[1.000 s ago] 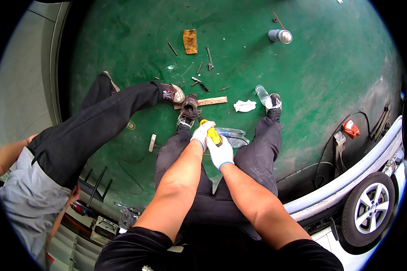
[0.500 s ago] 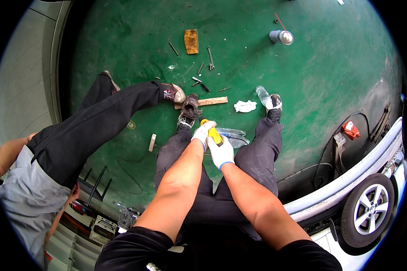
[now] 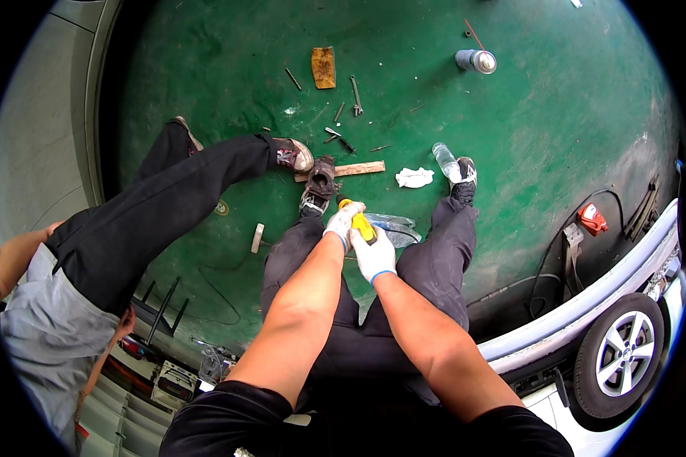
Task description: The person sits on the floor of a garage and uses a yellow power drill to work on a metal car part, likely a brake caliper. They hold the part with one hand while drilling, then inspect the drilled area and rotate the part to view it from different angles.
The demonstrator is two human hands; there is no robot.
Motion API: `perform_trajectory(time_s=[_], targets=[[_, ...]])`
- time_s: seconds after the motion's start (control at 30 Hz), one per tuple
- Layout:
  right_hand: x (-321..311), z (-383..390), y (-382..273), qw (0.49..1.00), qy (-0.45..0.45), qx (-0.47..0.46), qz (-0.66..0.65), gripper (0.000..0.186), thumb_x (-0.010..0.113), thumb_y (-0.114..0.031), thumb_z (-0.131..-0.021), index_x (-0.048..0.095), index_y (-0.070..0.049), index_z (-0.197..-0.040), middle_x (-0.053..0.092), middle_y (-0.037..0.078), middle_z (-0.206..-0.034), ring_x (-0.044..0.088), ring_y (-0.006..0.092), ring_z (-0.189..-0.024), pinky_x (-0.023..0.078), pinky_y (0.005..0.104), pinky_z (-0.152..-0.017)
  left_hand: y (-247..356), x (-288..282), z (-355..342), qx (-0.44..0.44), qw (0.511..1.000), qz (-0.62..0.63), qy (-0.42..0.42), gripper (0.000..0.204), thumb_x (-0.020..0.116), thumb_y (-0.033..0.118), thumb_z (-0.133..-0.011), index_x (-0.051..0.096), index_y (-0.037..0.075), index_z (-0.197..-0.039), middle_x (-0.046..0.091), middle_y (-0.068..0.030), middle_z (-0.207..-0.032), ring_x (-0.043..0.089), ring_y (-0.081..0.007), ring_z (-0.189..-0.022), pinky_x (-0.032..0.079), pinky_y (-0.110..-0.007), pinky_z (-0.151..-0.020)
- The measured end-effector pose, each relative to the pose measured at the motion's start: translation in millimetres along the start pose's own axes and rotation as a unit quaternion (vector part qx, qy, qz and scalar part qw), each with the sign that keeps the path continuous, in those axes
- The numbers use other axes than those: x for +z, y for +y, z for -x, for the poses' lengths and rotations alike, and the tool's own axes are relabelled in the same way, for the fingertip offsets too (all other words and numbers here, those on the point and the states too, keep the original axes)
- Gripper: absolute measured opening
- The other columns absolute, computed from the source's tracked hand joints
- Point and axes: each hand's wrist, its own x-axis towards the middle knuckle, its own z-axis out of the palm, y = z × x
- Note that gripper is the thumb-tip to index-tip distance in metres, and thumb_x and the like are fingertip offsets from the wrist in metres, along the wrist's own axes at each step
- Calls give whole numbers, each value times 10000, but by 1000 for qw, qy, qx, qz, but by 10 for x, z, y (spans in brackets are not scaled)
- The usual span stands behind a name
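Yellow tool (image 3: pixel 360 225) gripped by both hands, plastic bottle (image 3: pixel 445 161) nearby

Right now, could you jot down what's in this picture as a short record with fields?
Place: green floor, beside a white car
Left hand: white glove, gripping the yellow tool
Right hand: white glove, gripping the same tool
Posture: seated, legs stretched out
Near the feet: wood strip, white rag, plastic bottle
Farther off: spray can, scattered bolts
Other person: sitting on the left
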Motion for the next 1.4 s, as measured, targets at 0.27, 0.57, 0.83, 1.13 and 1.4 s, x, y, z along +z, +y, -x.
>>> perform_trajectory(time_s=[0.27, 0.57, 0.83, 1.13, 1.4], targets=[[8, 18, -7, 1000, 10, -5, 2, 712, 758, -534, -902, 640, -18, -1378, 728, 251, -1256, 709, 384, -1183, 547, 438, -1013, -4, 28, 10, 9, 1000, -28, -4, 274, 793, 289, -882, 661, 124, -1055, 668, -69, -936, 653, -254, -849, 551, -431, -794], [18, 26, -16, 1000, 7, -6, 19, 734, 748, -552, -904, 624, -19, -1394, 724, 251, -1267, 703, 384, -1195, 541, 440, -1026, -2, -75, -47, -11, 1000, -1, -22, 284, 820, 246, -867, 689, 93, -1068, 670, -85, -958, 654, -261, -851, 558, -430, -788], [-33, 42, -95, 999, -5, 4, 32, 737, 753, -555, -900, 626, -26, -1398, 723, 246, -1273, 705, 382, -1195, 542, 437, -1023, 1, -22, 2, -5, 1000, 5, -10, 313, 822, 257, -858, 661, 104, -1078, 664, -86, -926, 656, -265, -808, 565, -434, -758], [0, 41, -77, 1000, 12, -13, 22, 688, 771, -473, -935, 621, 43, -1365, 736, 242, -1234, 723, 331, -1160, 544, 396, -1010, 26, -17, 27, -20, 1000, -6, -7, 356, 838, 246, -839, 644, 80, -1087, 651, -96, -937, 651, -274, -813, 566, -436, -759], [-33, 88, -127, 999, 11, -14, 34, 685, 775, -467, -932, 621, 43, -1364, 738, 247, -1224, 728, 333, -1147, 547, 398, -1000, 25, -14, 31, -24, 1000, 1, -6, 345, 831, 238, -844, 644, 78, -1086, 649, -93, -932, 652, -271, -814, 566, -438, -757]])
